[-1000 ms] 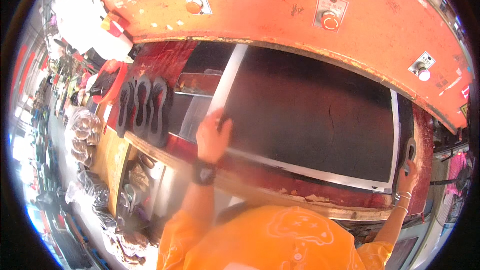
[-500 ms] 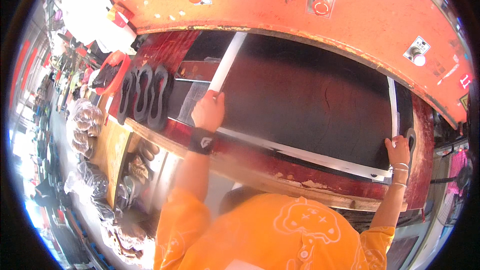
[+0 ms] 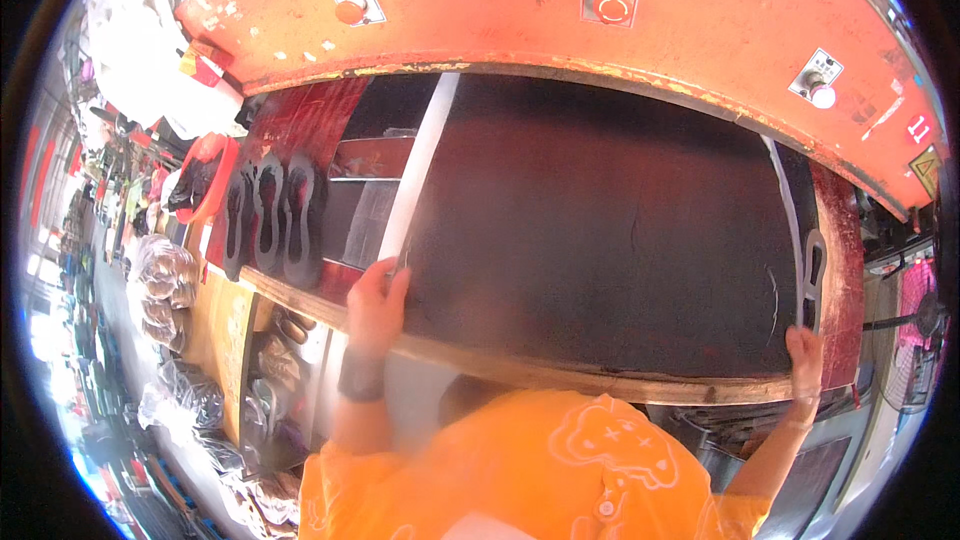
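A large dark sheet (image 3: pixel 600 210) lies across the red work table, with a white strip (image 3: pixel 422 165) along its left side and a thinner pale one along its right. At the sheet's near left corner, my left hand (image 3: pixel 376 310) is closed on the edge, thumb against fingers. My right hand (image 3: pixel 805 360) is closed on the near right corner. The sheet reaches the wooden front edge of the table. Beside its right side rests a grey sole-shaped outline piece (image 3: pixel 813 258); several dark sole-shaped outlines (image 3: pixel 302 225) lie at the left.
An orange machine beam (image 3: pixel 480 25) spans the back, carrying an orange button (image 3: pixel 350 10), a red stop button (image 3: pixel 612 5) and a white knob (image 3: pixel 822 95). A red basket (image 3: pixel 212 180) stands at the left. Bagged goods (image 3: pixel 165 270) sit lower left; a fan (image 3: pixel 925 318) is at the right.
Both hands have moved toward me, drawing the dark sheet over the red front strip of the table. The white band along its near side no longer shows. The view has shifted slightly.
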Available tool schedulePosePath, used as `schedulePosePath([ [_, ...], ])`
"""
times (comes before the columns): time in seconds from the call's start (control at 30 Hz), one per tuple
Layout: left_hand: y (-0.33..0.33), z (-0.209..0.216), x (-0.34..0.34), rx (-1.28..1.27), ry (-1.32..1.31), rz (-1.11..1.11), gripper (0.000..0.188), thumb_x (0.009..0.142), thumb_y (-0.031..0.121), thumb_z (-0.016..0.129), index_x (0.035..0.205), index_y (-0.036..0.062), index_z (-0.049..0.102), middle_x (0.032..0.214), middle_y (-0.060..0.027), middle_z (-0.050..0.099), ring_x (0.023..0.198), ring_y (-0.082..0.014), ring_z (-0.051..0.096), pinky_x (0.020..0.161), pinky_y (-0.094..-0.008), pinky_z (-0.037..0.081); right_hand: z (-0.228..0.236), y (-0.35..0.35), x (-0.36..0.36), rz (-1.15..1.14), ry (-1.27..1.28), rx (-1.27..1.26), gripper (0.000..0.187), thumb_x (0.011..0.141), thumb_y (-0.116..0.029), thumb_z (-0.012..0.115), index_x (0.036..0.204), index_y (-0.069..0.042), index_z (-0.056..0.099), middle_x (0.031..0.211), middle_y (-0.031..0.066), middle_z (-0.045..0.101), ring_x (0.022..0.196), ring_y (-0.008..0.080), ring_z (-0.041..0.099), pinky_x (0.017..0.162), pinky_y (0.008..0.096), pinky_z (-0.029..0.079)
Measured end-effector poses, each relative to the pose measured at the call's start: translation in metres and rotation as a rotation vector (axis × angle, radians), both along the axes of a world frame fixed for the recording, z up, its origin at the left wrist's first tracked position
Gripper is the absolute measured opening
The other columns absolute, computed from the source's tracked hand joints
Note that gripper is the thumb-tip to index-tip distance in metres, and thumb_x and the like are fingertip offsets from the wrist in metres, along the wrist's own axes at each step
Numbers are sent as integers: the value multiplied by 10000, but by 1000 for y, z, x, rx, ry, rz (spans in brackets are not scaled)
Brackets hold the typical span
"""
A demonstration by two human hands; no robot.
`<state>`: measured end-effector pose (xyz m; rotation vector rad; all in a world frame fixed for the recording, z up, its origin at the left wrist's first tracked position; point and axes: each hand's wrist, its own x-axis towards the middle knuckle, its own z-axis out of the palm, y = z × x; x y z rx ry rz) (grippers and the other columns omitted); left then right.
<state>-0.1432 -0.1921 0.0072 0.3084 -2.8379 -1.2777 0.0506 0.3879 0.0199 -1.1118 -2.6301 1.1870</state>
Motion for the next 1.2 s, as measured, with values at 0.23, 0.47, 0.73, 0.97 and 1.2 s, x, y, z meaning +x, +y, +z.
schedulePosePath([
  [0.23, 84, 24, -14, 163, 404, -357, 359, 820, -9, 610, 1174, 51, 592, 920, -64, 581, 815, -165, 552, 753, -288, 470, -63, -98, 47, -390, 793, -1147, 138, 830, -264, 653, 799, -133, 623, 792, 42, 637, 768, 247, 621, 849, 518, 458],
  [0.47, 308, 22, 9, 89, 428, -1666, 727, 703, 26, 640, 1388, 88, 403, 1430, -202, 355, 1315, -369, 352, 1084, -447, 304, -70, -137, 5, -302, 1140, -1676, 483, 854, -205, 604, 1302, -64, 490, 1279, 93, 561, 1219, 277, 477, 1080, 453, 297],
  [0.73, 386, 21, -3, 420, 279, -1486, 451, 778, 41, 624, 1226, 43, 574, 1177, -157, 621, 1099, -225, 594, 965, -340, 442, -66, -138, 7, -373, 1013, -1249, 408, 941, -282, 507, 1255, -22, 526, 1222, 107, 582, 1117, 230, 540, 951, 362, 409],
  [0.97, 289, 136, -110, 312, 1162, -842, 345, 803, 13, 593, 1143, 52, 634, 836, -153, 608, 768, -318, 600, 739, -410, 478, -71, -171, 9, -318, 859, -1702, 505, 938, -297, 521, 1340, -9, 419, 1287, 132, 536, 1138, 209, 529, 1025, 412, 366],
  [1.2, 268, 31, -18, -150, 440, -1818, 675, 686, 186, 716, 1309, 35, 501, 1392, -176, 435, 1343, -340, 353, 1123, -455, 243, -70, -206, -16, -205, 721, -2018, 484, 910, -414, 568, 1232, -58, 515, 1240, 117, 566, 1190, 230, 466, 1045, 410, 329],
])
